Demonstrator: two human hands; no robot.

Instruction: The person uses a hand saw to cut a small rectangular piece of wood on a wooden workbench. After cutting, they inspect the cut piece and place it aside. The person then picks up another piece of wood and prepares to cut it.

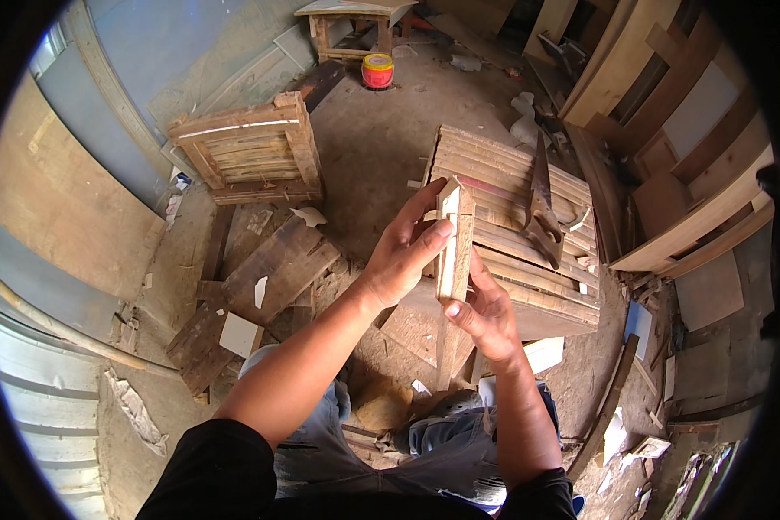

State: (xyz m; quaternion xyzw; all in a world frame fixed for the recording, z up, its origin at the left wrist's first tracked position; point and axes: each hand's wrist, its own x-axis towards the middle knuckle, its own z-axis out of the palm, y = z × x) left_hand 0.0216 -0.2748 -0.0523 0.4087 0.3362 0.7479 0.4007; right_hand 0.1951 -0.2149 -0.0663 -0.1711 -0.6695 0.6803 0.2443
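Observation:
Between my two hands I hold a short wooden block point(456, 251), pale on its cut faces, raised above the near left part of a slatted wooden crate point(516, 195). My left hand point(407, 247) grips its upper left side, with the thumb pressed on the face. The fingers of my right hand point(487, 316) close on its lower right end, thumb in front. A handsaw point(542, 208) with a dark blade and wooden handle lies on the crate's slats, to the right of the block and apart from my hands.
Left of centre stands another wooden crate point(256, 156). Dark boards point(260, 295) lie on the floor before it. A red and yellow bucket point(377, 72) stands near a small wooden table point(355, 10) at the back. Planks and panels point(667, 130) lean along the right wall.

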